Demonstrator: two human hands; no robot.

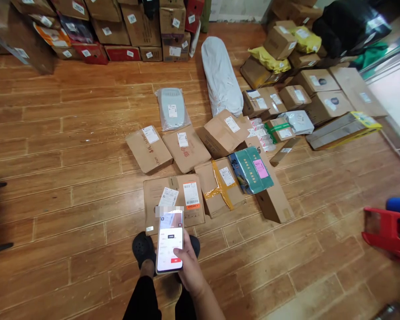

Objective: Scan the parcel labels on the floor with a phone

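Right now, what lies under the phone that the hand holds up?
Below the phone in the right hand lies a flat cardboard box with two labels, and black shoes on the wooden floor. The phone hides part of the box's near edge.

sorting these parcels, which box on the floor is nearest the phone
The flat box right under the phone, held in the right hand; it alone bears an orange-edged label.

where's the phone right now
In the head view the phone is low and centre, held upright in the right hand, just above the black shoes and over the near edge of the cardboard box with two labels.
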